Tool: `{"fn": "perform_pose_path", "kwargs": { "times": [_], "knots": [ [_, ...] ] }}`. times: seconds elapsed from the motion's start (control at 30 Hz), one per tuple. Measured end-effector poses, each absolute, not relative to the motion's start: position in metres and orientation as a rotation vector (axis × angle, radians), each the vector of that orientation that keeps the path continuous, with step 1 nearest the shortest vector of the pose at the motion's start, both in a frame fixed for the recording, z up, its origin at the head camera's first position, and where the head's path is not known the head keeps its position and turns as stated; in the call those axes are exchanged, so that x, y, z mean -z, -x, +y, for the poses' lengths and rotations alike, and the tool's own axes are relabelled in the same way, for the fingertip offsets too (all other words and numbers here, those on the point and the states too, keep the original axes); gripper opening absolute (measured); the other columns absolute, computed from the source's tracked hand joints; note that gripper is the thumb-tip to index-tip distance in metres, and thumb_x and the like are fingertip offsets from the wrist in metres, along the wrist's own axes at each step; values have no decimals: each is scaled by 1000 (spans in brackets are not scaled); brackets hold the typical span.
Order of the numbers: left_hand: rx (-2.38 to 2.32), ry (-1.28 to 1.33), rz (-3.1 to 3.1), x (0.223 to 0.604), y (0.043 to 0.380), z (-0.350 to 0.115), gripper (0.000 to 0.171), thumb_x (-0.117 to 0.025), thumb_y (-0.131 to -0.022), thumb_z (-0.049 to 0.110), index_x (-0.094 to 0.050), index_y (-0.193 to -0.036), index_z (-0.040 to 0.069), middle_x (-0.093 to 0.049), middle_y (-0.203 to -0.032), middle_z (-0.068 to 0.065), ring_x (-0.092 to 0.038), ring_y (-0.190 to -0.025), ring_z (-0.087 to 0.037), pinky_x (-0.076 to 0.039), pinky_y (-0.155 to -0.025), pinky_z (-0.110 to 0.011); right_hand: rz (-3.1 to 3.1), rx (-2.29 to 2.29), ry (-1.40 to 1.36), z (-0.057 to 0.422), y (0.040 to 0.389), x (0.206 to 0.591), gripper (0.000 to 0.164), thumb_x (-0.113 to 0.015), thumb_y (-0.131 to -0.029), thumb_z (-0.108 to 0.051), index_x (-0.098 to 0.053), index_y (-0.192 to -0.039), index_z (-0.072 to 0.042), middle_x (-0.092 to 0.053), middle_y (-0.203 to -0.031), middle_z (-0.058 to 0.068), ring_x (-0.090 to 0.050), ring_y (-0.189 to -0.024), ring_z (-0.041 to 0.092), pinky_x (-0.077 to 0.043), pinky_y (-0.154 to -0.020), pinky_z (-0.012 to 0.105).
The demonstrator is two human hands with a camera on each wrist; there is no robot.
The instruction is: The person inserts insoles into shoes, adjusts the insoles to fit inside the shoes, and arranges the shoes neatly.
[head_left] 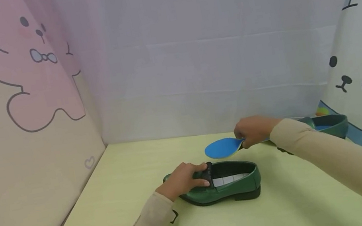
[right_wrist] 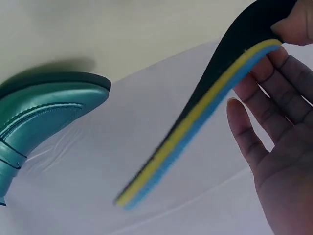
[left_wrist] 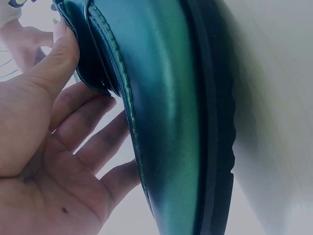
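A green loafer (head_left: 224, 192) with a black sole stands upright on the table, its opening to the right and a pale, lined surface inside. My left hand (head_left: 185, 179) holds it by the black strap and tongue. The left wrist view shows the thumb on one side of the upper and fingers along the other. Just behind this loafer, my right hand (head_left: 254, 130) pinches a blue insole (head_left: 223, 148) in the air. In the right wrist view, the insole's edge (right_wrist: 195, 115) has blue and yellow layers with a dark underside.
At the back right, a second green loafer (head_left: 337, 125) with blue inside is partly hidden by my right forearm. The pale yellow table (head_left: 131, 158) meets a white cloth wall (head_left: 179, 101) behind. Printed cloth walls (head_left: 42, 89) stand at both sides.
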State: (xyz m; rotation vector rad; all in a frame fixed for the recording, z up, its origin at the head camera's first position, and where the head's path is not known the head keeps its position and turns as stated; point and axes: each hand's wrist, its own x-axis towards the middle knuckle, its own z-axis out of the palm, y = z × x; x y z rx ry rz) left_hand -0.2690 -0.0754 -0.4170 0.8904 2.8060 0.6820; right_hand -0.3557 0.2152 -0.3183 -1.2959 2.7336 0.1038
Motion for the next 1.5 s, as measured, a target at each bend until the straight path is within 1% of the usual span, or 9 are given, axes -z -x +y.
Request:
{"fn": "perform_pose_path", "kwargs": {
  "times": [0.13,0.2,0.43,0.57,0.67,0.9,1.1,1.27,1.5],
  "knots": [
    [-706,-893,2801,414,268,-76,62,-65,-82,43,-47,-136,20,-44,-138,5,-55,-105,-13,-42,-76,-21,2744,-122,1290,218,346,307,12,-65,-71,-16,-54,-68,-19,-41,-61,-8,-34,-55,10,-27,-49,27],
    [-712,-900,2805,413,268,-77,62,-65,-82,42,-47,-136,19,-44,-138,4,-47,-118,-14,-42,-78,-21,2745,-142,1269,218,342,302,11,-67,-70,-18,-56,-70,-20,-48,-63,-7,-39,-55,11,-32,-49,27],
    [-727,-916,2788,416,269,-79,63,-63,-81,47,-47,-136,19,-43,-139,4,-57,-81,-12,-41,-73,-23,2694,-263,1161,211,323,289,8,-67,-71,-20,-64,-79,-20,-55,-70,-9,-48,-60,12,-41,-54,30],
    [-731,-914,2793,417,269,-80,62,-64,-82,45,-47,-136,18,-44,-139,4,-55,-105,-15,-42,-77,-22,2666,-345,1159,202,311,283,13,-70,-72,-22,-67,-84,-19,-56,-76,-8,-50,-63,12,-43,-56,31],
    [-738,-909,2794,417,269,-80,62,-64,-82,44,-47,-136,18,-44,-139,3,-45,-121,-18,-42,-83,-22,2664,-398,1182,197,302,280,7,-70,-72,-21,-64,-75,-21,-53,-70,-8,-46,-60,12,-39,-52,29],
    [-753,-918,2780,420,271,-79,62,-63,-82,46,-48,-136,19,-44,-139,3,-51,-113,-16,-42,-79,-23,2667,-440,1200,189,292,283,20,-66,-69,-15,-51,-58,-22,-33,-59,-8,-30,-52,11,-24,-47,29],
    [-735,-927,2797,420,272,-78,62,-63,-82,45,-48,-136,18,-45,-139,2,-43,-123,-19,-42,-88,-25,2678,-492,1201,183,287,288,17,-66,-71,-14,-52,-63,-21,-40,-64,-4,-35,-55,12,-27,-49,29],
    [-706,-916,2807,419,271,-78,62,-63,-82,45,-48,-136,17,-45,-138,2,-47,-121,-22,-42,-86,-25,2662,-555,1252,173,280,290,17,-65,-73,-11,-51,-65,-19,-34,-62,-3,-31,-54,12,-26,-50,30],
    [-709,-902,2819,419,269,-77,62,-64,-81,47,-50,-134,18,-47,-136,3,-48,-119,-21,-43,-83,-23,2658,-603,1270,160,276,298,12,-71,-74,-20,-62,-81,-16,-47,-67,-5,-45,-60,12,-39,-54,28]
  ]
}}
